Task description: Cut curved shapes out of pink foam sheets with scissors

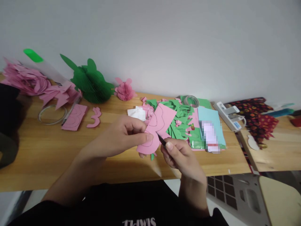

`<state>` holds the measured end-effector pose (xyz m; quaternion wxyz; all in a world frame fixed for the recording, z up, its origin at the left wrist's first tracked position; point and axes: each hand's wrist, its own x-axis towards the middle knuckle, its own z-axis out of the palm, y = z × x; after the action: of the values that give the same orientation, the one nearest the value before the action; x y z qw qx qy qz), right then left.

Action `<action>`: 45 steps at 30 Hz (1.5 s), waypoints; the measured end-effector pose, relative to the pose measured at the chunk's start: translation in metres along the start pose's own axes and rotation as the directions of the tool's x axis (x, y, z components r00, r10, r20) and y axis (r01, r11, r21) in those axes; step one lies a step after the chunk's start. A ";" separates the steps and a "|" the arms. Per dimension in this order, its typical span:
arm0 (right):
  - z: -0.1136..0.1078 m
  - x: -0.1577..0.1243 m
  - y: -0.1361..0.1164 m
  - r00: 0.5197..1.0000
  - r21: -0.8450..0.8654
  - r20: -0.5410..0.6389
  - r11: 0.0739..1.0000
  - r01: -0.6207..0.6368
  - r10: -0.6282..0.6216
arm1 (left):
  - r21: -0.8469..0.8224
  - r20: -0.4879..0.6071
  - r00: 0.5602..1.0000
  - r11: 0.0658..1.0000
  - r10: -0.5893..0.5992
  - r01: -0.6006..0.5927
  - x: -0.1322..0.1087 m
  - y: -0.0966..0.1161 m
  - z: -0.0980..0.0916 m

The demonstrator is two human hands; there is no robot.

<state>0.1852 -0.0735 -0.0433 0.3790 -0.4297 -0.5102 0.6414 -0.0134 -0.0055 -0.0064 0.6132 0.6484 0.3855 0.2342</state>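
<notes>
Wood tabletop [122, 172] below, pink card [161, 123] btwn pinched L fingers [137, 124], dark tool [161, 140] btwn pinched R fingers [179, 144], tip @ card

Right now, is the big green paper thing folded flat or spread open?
Spread open. The green paper ornament bulges out in a rounded shape, with its many thin pleats showing.

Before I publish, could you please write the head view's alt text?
The left hand holds pink paper drawn with curves; the right hand holds a black pointed tool at it. Green and pink paper scraps lie behind.
</notes>
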 end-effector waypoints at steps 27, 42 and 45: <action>-0.002 0.000 0.002 0.999 -0.031 -0.001 0.999 0.035 -0.035 | -0.054 0.057 0.998 0.999 0.007 -0.004 0.001 -0.005 -0.003; -0.003 0.002 0.000 1.000 -0.098 -0.009 0.995 0.012 -0.013 | -0.110 -0.103 0.989 0.987 0.105 -0.117 0.006 0.000 -0.006; -0.002 0.004 0.001 1.000 -0.063 -0.019 0.998 -0.002 0.000 | -0.135 -0.164 0.983 0.985 0.084 -0.107 0.008 -0.002 -0.005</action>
<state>0.1859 -0.0694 -0.0451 0.3697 -0.4476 -0.5265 0.6212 -0.0128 0.0036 -0.0089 0.6138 0.5998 0.3835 0.3413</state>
